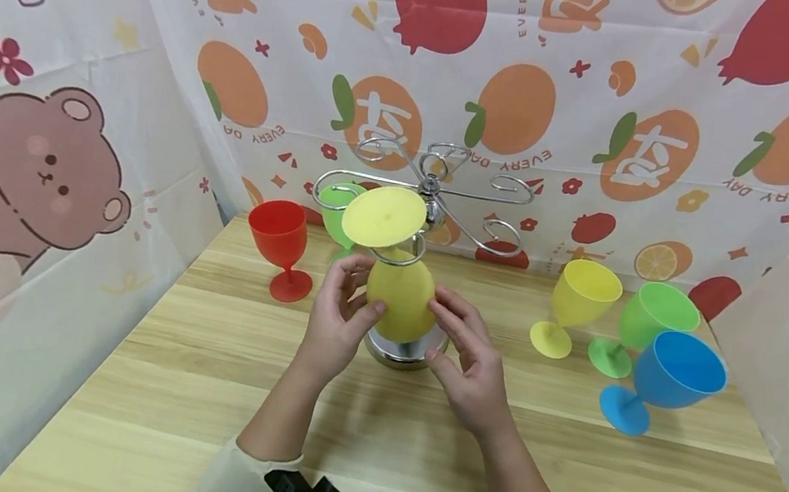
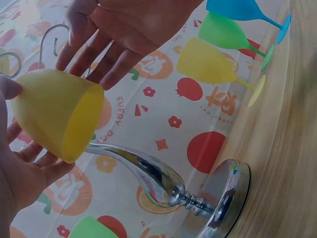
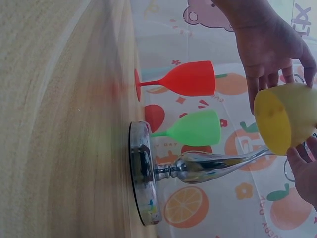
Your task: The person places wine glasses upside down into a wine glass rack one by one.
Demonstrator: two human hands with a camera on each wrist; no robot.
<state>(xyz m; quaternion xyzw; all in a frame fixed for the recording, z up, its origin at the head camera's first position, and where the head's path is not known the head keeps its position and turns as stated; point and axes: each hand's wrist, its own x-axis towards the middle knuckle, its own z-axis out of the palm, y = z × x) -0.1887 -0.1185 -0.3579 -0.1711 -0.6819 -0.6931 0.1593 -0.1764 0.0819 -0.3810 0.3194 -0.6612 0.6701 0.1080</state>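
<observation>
A yellow goblet (image 1: 400,297) is upside down at the front hook of the chrome rack (image 1: 430,187), its round foot above the hook's loop and its bowl opening downward. My left hand (image 1: 342,314) holds the bowl from the left, thumb on the near side and fingers round the side. On the right, my right hand (image 1: 471,366) touches the bowl with its fingertips, the thumb spread apart from it. Both hands also flank the bowl (image 2: 54,114) in the left wrist view. Below it, in the right wrist view, stands the rack's chrome base (image 3: 143,173).
Left of the rack stands a red goblet (image 1: 278,238), with a green goblet (image 1: 334,216) partly hidden behind the rack. To the right are a second yellow goblet (image 1: 579,297), another green goblet (image 1: 649,320) and a blue goblet (image 1: 672,373). Patterned cloth hangs behind the wooden table (image 1: 189,411).
</observation>
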